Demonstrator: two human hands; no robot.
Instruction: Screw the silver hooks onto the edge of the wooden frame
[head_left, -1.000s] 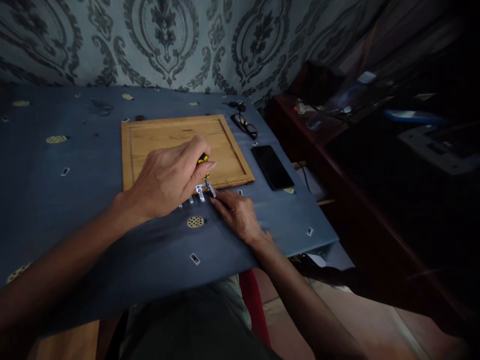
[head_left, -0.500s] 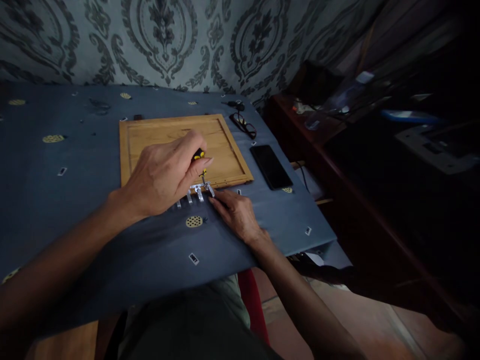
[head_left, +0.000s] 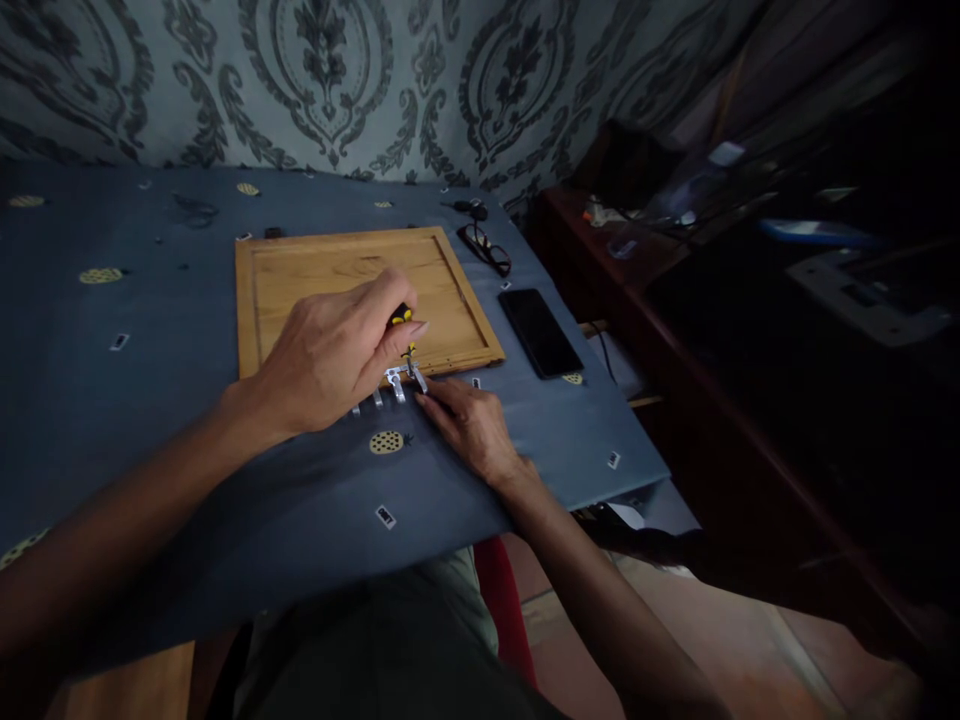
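My left hand (head_left: 326,350) is wrapped round the black-and-yellow handle of a screwdriver (head_left: 403,314), held upright with its shaft pointing down. Its tip meets a silver metal hook rack (head_left: 397,383) at the near edge of a framed wooden panel (head_left: 300,265). Several hooks of the rack stick out towards me, and part of it is hidden behind my left hand. Low on the right, my right hand (head_left: 472,425) rests on the table with thumb and fingertips pinched at the rack's rightmost hook.
A blue patterned cloth covers the table (head_left: 315,520). Right of the panel lie a black phone (head_left: 540,332), eyeglasses (head_left: 487,250) and a dark key-like item (head_left: 469,209). Beyond the table's right edge stands a dark wooden surface with a plastic bottle (head_left: 694,190). A patterned curtain hangs behind.
The left hand and screwdriver have turned very slightly at the rack. My right hand stays at the hook. The whole view has shifted a little to the left.
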